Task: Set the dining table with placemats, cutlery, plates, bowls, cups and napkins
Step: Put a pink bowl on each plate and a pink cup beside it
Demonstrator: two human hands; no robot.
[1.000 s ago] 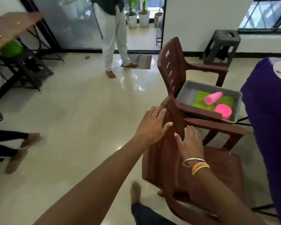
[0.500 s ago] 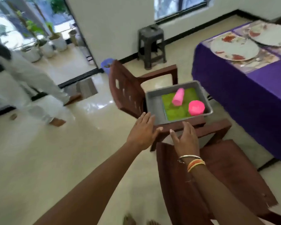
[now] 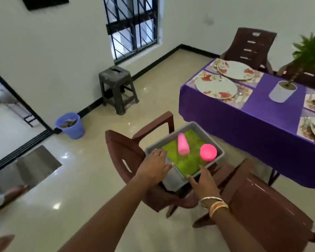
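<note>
Head view. Grey plastic bin (image 3: 177, 180) sits on the seat of a brown plastic armchair (image 3: 124, 159), just beside the dining table (image 3: 262, 120). Inside the bin: folded bright green cloth (image 3: 182, 161) lining the bottom, a pink cup (image 3: 183, 146) lying on its side on the cloth, a second pink cup (image 3: 208, 153) standing mouth down near the right wall.

Left hand (image 3: 154, 169) is flat and spread over the bin's near-left corner, fingers (image 3: 159, 153) loose and extended, thumb reaching toward the cloth edge; gripping nothing. Right hand (image 3: 203, 183) is over the bin's near wall, fingers (image 3: 201, 169) straight and apart, tips at the cloth's near edge; holding nothing. Can't tell if either palm actually touches the bin. Bangles (image 3: 214, 204) on the right wrist.

The table has a purple cloth, floral placemats (image 3: 244, 96) and white floral plates (image 3: 215, 86) at the far-left settings. A white pot with a green plant (image 3: 282, 92) stands mid-table. Some cutlery seems to lie beside the plates, too blurred to name.

Around: second brown chair (image 3: 265, 202) close on the right, between the person and the table, its arm crossing in front of the bin's right corner. Third chair (image 3: 251, 46) at the table's far end. Dark stool (image 3: 117, 88) by the wall under a barred window (image 3: 133, 28), blue waste bin (image 3: 70, 125) near the doorway.

Right-side place settings are cut off by the frame edge. Bare foot (image 3: 15, 193) of another person at the left edge, blurred.
</note>
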